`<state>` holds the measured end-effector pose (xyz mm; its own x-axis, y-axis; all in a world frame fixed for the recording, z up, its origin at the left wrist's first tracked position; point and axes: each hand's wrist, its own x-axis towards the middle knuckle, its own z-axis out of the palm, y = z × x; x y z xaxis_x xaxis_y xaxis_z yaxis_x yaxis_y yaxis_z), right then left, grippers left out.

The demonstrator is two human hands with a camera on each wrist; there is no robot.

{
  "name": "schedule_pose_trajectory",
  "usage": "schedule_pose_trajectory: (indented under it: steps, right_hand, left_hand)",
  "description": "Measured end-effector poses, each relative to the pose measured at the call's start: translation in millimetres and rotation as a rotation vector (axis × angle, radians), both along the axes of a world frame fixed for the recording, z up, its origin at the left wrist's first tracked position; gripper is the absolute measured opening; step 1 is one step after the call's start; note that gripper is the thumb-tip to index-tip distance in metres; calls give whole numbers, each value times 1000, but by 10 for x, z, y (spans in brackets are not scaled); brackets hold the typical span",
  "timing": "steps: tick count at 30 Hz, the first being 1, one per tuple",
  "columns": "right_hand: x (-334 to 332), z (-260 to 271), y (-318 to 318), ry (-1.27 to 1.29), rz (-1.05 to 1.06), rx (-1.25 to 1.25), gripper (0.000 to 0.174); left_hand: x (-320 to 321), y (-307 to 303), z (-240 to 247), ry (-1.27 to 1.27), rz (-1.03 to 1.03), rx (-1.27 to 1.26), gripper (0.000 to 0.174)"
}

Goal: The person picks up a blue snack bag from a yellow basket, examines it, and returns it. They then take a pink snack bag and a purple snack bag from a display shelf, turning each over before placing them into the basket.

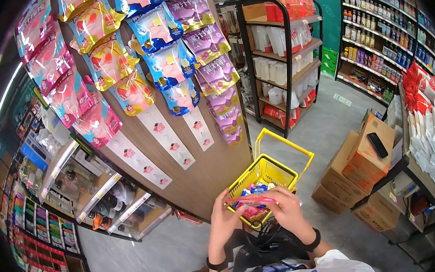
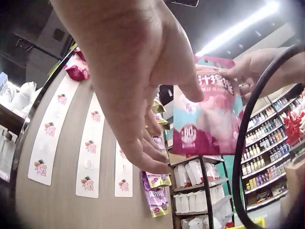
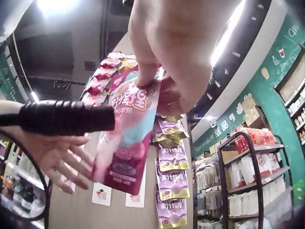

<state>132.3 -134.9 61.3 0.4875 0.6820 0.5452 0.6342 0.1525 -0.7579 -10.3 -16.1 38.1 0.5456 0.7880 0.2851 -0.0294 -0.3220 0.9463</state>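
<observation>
A pink and light-blue candy pouch (image 3: 126, 138) is held up in front of me, seen nearly edge-on in the head view. My right hand (image 1: 287, 208) pinches it near its top edge between thumb and fingers. Beside the pouch's other edge is my left hand (image 1: 225, 218), its fingers spread and relaxed in the right wrist view (image 3: 64, 155). In the left wrist view its thumb overlaps the pouch's edge. Below both hands stands a yellow shopping basket (image 1: 284, 167) with several colourful packets (image 1: 256, 188) inside, partly hidden by the hands.
Ahead is a wooden display panel (image 1: 200, 173) with hanging pouches (image 1: 168, 63) and white strips (image 1: 169, 140). Stacked cartons (image 1: 341, 177), one bearing a phone (image 1: 377, 145), stand to the right. A black-framed shelf rack (image 1: 286, 69) is behind the basket; glass-fronted shelves (image 1: 97, 196) are left.
</observation>
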Motion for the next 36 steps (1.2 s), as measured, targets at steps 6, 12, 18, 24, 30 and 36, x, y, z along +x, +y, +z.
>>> schedule_pose_trajectory:
  steps: [6, 12, 18, 24, 30, 36]
  right_hand:
    - [-40, -80, 45, 119, 125, 8, 16]
    - [-5, -93, 18, 317, 279, -93, 21]
    - [-59, 64, 7, 336, 284, -195, 23]
    - [-27, 16, -8, 292, 303, -153, 21]
    - [-46, 70, -35, 269, 340, -195, 24]
    - [-55, 57, -32, 273, 315, -222, 24]
  left_hand:
    - [-63, 10, -119, -105, -136, -225, 20]
    - [-90, 16, -93, -134, -150, -274, 12]
    - [-94, 1, -98, -97, -218, -253, 12]
    - [-64, -21, -108, -140, -265, -269, 15]
    - [-82, 6, -163, -144, -261, -248, 13]
    - [-71, -30, -68, -181, -261, -314, 12]
